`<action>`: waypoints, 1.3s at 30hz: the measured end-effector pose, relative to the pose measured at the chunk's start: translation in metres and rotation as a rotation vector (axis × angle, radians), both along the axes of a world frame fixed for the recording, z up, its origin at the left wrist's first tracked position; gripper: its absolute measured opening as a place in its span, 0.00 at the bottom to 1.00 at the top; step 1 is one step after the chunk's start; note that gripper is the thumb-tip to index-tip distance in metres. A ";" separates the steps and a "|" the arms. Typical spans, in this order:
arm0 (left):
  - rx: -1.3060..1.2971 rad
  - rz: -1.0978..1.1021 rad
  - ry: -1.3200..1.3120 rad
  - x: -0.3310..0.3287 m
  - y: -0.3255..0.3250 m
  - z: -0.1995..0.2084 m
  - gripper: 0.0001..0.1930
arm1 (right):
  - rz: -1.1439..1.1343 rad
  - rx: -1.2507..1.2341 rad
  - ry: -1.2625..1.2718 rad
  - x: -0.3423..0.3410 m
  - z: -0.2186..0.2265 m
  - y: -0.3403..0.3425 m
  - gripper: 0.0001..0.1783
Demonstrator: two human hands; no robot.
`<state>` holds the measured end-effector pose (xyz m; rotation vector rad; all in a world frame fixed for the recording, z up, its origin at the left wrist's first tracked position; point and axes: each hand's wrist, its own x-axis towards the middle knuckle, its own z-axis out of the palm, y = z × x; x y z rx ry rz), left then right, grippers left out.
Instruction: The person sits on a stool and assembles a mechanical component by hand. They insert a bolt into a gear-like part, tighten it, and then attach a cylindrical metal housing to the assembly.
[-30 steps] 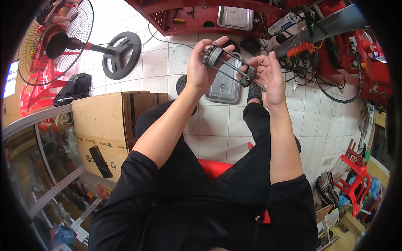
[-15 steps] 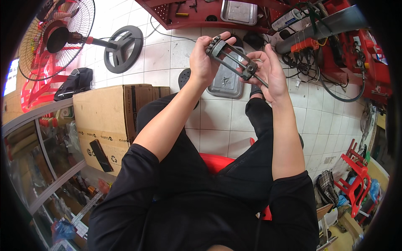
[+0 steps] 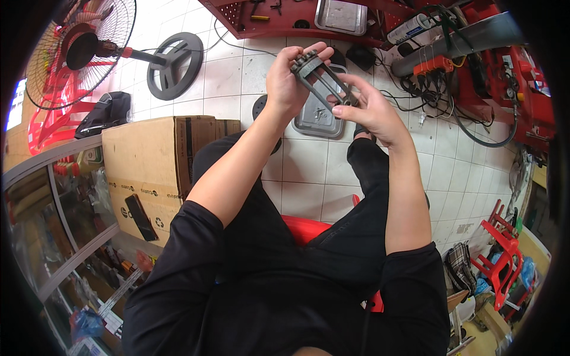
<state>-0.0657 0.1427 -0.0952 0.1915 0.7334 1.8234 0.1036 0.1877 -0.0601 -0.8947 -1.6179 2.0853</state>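
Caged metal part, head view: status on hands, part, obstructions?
Left hand holding toothed end; right hand thumb and fingers on opposite end. Caged metal part tilted, above grey tray. No obstruction seen between hands.

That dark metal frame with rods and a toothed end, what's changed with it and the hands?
The right hand has turned over from palm-up and now grips the untoothed end of the dark metal frame; the thin rod that stuck out there is hidden. The left hand still holds the toothed end, and the black phone still lies on the brown cardboard box.
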 end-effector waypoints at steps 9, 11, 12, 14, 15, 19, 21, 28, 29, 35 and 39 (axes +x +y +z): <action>0.061 -0.428 0.122 0.002 -0.006 -0.007 0.14 | 0.195 -0.270 -0.122 -0.012 -0.009 -0.008 0.30; 0.070 -0.425 0.101 0.000 -0.005 -0.004 0.14 | 0.143 -0.281 -0.074 -0.016 0.000 -0.013 0.29; 0.073 -0.412 0.107 0.002 -0.006 -0.003 0.15 | 0.135 -0.340 -0.023 -0.017 -0.002 -0.013 0.27; 0.046 -0.429 0.070 -0.001 -0.005 -0.006 0.15 | 0.112 -0.319 -0.022 -0.020 -0.001 -0.017 0.27; 0.033 -0.437 0.051 -0.003 -0.004 -0.008 0.16 | 0.101 -0.308 -0.022 -0.022 -0.002 -0.018 0.26; -0.035 -0.416 0.049 0.000 -0.004 0.002 0.18 | 0.099 -0.248 -0.079 -0.019 -0.005 -0.020 0.28; -0.059 -0.434 0.049 -0.001 -0.006 0.004 0.22 | 0.104 -0.262 -0.072 -0.019 -0.008 -0.019 0.29; -0.056 -0.368 0.185 0.002 -0.006 0.003 0.12 | 0.092 -0.218 -0.150 -0.023 -0.005 -0.018 0.37; -0.046 -0.364 0.191 0.002 -0.005 0.001 0.12 | 0.075 -0.205 -0.143 -0.023 -0.007 -0.019 0.34; -0.051 -0.375 0.271 0.004 -0.001 -0.005 0.17 | 0.001 -0.019 -0.106 -0.027 -0.018 -0.021 0.36; -0.050 -0.306 0.236 0.006 0.000 -0.009 0.28 | -0.082 0.088 -0.108 -0.025 -0.023 -0.018 0.32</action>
